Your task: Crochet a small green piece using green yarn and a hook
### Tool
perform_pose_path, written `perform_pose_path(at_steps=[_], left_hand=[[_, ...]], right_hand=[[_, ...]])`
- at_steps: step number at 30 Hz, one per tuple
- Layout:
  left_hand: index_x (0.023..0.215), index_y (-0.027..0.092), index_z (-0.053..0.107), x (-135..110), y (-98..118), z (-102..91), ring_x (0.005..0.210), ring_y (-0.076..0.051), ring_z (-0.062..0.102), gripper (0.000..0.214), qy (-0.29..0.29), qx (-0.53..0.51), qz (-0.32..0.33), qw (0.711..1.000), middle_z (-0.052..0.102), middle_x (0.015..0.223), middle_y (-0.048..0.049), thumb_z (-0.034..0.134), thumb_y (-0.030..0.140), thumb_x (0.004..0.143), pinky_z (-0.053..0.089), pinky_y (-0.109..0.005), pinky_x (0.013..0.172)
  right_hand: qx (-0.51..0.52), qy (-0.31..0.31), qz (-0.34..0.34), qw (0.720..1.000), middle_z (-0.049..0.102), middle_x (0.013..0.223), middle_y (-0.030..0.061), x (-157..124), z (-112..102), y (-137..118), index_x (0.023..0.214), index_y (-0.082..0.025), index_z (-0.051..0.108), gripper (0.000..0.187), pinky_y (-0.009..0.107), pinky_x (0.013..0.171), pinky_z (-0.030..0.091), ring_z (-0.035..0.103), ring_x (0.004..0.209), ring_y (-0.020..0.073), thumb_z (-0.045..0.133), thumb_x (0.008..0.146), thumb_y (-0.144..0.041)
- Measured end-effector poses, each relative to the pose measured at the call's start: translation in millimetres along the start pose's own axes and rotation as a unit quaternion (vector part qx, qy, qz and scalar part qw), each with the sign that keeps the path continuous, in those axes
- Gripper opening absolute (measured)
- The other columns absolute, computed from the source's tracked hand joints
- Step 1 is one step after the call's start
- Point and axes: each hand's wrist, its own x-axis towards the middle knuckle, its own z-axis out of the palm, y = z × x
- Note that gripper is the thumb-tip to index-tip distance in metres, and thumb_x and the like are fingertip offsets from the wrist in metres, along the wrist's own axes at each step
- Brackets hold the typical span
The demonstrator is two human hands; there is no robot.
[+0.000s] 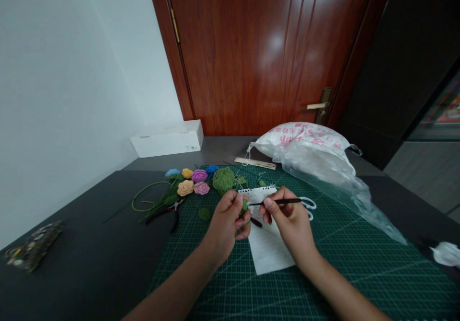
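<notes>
Left hand point(226, 225) pinched a small green crocheted piece point(245, 207), thumb and fingers closed on it. Right hand point(291, 220) held a slim black crochet hook point(276, 202) in a narrow grip, its tip at the green piece. Both hands were above a notepad sheet point(266, 244) lying on a green cutting mat point(362, 282). A green yarn ball point(223, 179) sat beyond them, just beside crocheted roses point(190, 183). Pliers point(168, 211) lay near the roses; scissors point(307, 205) lay just past the right hand.
</notes>
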Motion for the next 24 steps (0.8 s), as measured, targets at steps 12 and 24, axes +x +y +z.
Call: perform_pose_path(at_steps=[12, 24], left_hand=[[0.085, 0.021, 0.05, -8, -11, 4.6, 0.04, -0.004, 0.026, 0.046, -0.013, 0.02, -0.006, 1.0, 0.044, 0.054, 0.0099, 0.073, 0.061, 0.083, 0.021, -0.012, 0.036], [0.089, 0.019, 0.054, 1, 8, -0.9, 0.047, -0.006, 0.03, 0.035, -0.029, -0.02, 0.026, 0.999, 0.048, 0.059, 0.0067, 0.074, 0.048, 0.087, 0.031, -0.016, 0.042]], right_hand=[[-0.183, -0.068, -0.201, 0.96, 0.069, 0.068, 0.0011, -7, -2, 3, 0.072, -0.023, 0.062, 0.023, 0.032, 0.065, 0.05, 0.066, 0.066, 0.0194, 0.064, 0.095, -0.024], [-0.17, -0.001, -0.212, 0.962, 0.065, 0.073, 0.0009, -1, -13, -3, 0.081, -0.023, 0.062, 0.016, 0.031, 0.064, 0.049, 0.063, 0.067, 0.0179, 0.063, 0.097, -0.027]])
